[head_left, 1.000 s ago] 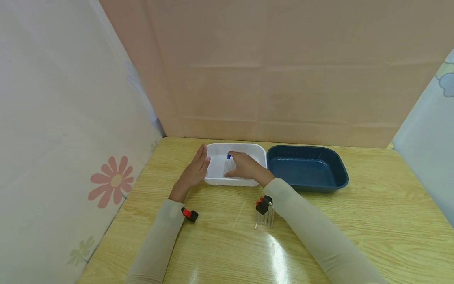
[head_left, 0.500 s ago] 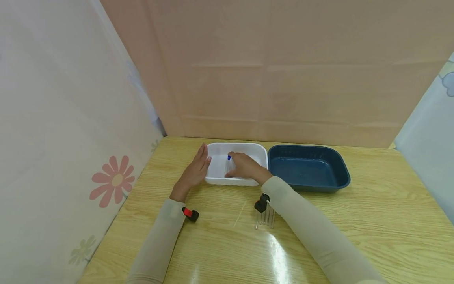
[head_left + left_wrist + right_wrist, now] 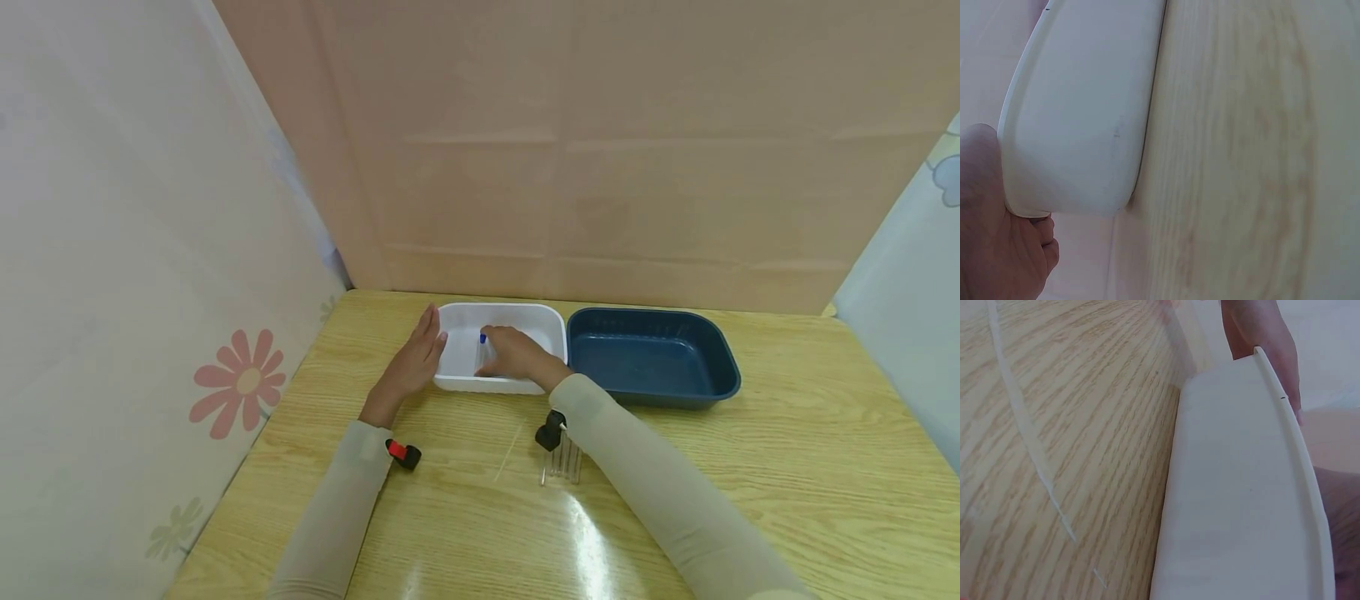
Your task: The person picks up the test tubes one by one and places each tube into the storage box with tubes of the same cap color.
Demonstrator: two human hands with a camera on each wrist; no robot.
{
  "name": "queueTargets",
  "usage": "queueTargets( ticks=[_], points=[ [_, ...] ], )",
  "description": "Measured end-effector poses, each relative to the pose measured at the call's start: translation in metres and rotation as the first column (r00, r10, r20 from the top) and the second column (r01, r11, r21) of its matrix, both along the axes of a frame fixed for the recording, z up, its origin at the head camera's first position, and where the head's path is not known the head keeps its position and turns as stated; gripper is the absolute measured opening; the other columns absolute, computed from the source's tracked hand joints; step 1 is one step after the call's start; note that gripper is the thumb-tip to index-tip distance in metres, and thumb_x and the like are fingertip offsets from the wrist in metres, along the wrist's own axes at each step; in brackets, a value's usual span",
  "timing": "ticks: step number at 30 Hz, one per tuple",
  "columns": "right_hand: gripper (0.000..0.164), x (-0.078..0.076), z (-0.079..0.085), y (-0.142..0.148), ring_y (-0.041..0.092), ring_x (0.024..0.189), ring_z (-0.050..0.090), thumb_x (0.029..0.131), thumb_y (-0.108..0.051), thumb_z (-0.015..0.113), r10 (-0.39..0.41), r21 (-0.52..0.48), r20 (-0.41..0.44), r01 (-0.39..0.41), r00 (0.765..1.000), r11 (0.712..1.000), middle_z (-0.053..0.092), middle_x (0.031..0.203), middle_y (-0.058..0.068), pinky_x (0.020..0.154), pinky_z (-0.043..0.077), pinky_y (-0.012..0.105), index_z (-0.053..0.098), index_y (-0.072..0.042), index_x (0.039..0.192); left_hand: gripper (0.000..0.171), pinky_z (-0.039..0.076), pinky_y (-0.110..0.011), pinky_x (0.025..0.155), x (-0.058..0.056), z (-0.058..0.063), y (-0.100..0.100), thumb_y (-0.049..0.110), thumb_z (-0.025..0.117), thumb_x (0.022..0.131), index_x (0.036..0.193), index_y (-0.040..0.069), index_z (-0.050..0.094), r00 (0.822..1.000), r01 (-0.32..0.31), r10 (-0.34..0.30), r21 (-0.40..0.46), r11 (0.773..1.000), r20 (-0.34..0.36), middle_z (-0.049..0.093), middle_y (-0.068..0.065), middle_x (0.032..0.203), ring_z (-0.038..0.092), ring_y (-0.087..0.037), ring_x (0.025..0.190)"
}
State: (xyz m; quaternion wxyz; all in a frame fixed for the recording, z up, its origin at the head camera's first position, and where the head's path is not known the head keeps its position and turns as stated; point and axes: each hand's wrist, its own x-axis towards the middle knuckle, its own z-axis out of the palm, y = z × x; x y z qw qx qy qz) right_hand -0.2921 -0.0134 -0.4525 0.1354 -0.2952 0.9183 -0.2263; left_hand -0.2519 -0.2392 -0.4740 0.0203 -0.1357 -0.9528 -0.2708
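Clear tube [image 3: 482,352] with a blue top is sitting low inside the white tray [image 3: 491,385], where the right hand [image 3: 519,353] is pinching it between thumb and fingers; whether it is touching the tray floor, I cannot tell. The left hand [image 3: 411,360] is bracing the tray's left end, its fingers staying nearly straight rather than clenching. Judging from this, the smooth, round tube could be slipping or rolling if the pinch were loosening unevenly, and the tray could be skidding if the left hand were pushing harder. The right sleeve [image 3: 637,467] is hanging over more clear tubes [image 3: 564,464], so a dropping wrist might be scattering them. Both the white tray and the dark blue tray [image 3: 652,400] are showing rounded corners and plastic-looking walls; the wood-grained table [image 3: 450,517] is gleaming.
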Motion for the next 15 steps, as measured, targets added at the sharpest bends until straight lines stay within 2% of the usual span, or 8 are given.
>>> queueTargets(
  ticks=[10, 15],
  points=[
    [0.083, -0.0034, -0.004, 0.0003, 0.032, 0.129, 0.055, 0.083, -0.036, 0.086, 0.042, 0.027, -0.053, -0.041, 0.998, 0.999, 0.059, 0.14, 0.018, 0.111, 0.042, 0.044, 0.048, 0.003, 0.147, 0.067, 0.014, -0.047, 0.123, 0.0003, 0.0004, 0.0003, 0.043, 0.018, 0.112, 0.161, 0.0, 0.003, 1.0, -0.004, 0.004, -0.008, 1.0, 0.0, -0.007, -0.01, 0.17, 0.005, -0.033, 0.156],
    [0.082, -0.0039, -0.0049, -0.0003, 0.033, 0.129, 0.055, 0.083, -0.036, 0.086, 0.052, 0.031, -0.061, -0.05, 0.997, 0.998, 0.059, 0.14, 0.018, 0.111, 0.042, 0.044, 0.05, 0.003, 0.146, 0.066, 0.013, -0.046, 0.124, 0.0013, 0.0021, 0.0006, 0.042, 0.018, 0.112, 0.161, 0.0, 0.002, 1.0, -0.011, 0.011, -0.011, 1.0, 0.012, -0.008, -0.009, 0.17, 0.0, -0.026, 0.156]
  ],
)
